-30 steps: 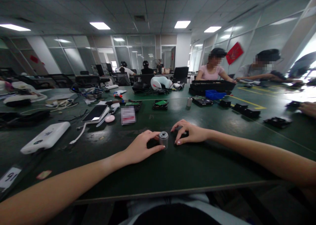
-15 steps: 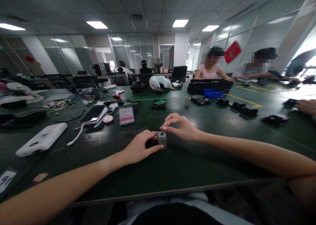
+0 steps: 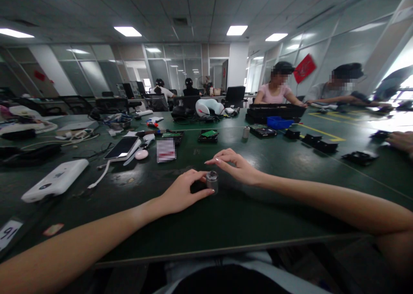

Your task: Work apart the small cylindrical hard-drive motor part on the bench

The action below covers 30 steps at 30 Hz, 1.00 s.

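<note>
A small grey metal cylinder [image 3: 212, 183] stands upright on the dark green table [image 3: 245, 225], with dark openings in its top. My left hand [image 3: 184, 190] grips it from the left, thumb at the near side and fingers behind. Just above and to the right of the cylinder is my right hand [image 3: 238, 167], its fingers stretched out to the left, apart from the cylinder and with nothing visible in them. Farther back stands a second small metal cylinder [image 3: 245, 132].
Beyond my hands lie a pixelated card [image 3: 166, 150], a circuit board [image 3: 208, 135] and a blue tray [image 3: 279, 122]. At the left are a white device [image 3: 55, 180] and a phone [image 3: 122, 149]. A person [image 3: 278, 87] sits across the table; another person's hand [image 3: 400, 140] is at far right.
The fingers of my right hand have gone from a curled pinch over the cylinder's top to stretched out. My left hand stays on the cylinder.
</note>
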### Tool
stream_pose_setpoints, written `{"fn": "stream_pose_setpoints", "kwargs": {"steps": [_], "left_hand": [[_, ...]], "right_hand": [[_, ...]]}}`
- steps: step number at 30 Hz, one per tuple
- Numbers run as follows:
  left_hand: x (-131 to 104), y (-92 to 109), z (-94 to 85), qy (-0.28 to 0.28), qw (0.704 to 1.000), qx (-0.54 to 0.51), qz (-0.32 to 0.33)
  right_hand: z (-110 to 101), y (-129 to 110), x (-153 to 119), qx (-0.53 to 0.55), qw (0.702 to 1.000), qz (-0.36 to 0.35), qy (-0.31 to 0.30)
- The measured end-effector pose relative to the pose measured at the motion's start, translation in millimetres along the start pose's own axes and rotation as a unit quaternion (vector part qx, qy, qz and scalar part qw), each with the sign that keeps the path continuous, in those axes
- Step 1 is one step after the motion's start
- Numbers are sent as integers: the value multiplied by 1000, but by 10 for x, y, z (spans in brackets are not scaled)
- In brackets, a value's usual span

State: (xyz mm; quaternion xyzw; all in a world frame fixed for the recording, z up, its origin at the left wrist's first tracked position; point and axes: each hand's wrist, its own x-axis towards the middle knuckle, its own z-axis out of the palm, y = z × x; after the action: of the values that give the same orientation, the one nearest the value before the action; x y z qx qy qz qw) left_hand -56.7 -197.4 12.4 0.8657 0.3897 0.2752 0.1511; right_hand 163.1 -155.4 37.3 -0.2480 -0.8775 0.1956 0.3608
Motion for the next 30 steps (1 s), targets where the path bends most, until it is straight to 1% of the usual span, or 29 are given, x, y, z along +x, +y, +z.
{"fn": "stream_pose_setpoints", "kwargs": {"steps": [5,8,10,13,15,16,17,19,21,23,24,26,30], "left_hand": [[-3,1,-3,-5,1000,2,4],[-3,-7,5,-5,1000,0,6],[-3,-15,11,-1,1000,-4,1],[-3,-18,13,2,1000,-7,-8],[-3,-11,7,0,1000,-5,-6],[-3,-6,2,-2,1000,-4,-3],[-4,-1,-2,-4,1000,-3,-1],[-4,4,-9,-9,1000,-1,3],[-4,3,-11,-11,1000,-1,3],[-3,0,-9,-10,1000,0,2],[-3,-2,-7,-9,1000,0,1],[-2,-3,-4,-8,1000,-2,0],[-3,-5,-1,-9,1000,-4,3]], "right_hand": [[5,0,-26,-5,1000,-11,-20],[44,-6,-29,-2,1000,-11,-12],[44,-15,-14,8,1000,-7,5],[-36,-1,15,33,999,-3,41],[-130,53,14,41,998,-11,46],[-178,95,2,39,999,-15,33],[-220,145,-18,35,999,-19,8],[-275,255,-77,13,997,-16,-79],[-286,346,-141,-21,985,-4,-170],[-271,392,-186,-49,973,13,-225],[-261,399,-198,-59,970,21,-236],[-249,387,-201,-72,969,29,-236],[-261,356,-180,-75,966,27,-246]]}}
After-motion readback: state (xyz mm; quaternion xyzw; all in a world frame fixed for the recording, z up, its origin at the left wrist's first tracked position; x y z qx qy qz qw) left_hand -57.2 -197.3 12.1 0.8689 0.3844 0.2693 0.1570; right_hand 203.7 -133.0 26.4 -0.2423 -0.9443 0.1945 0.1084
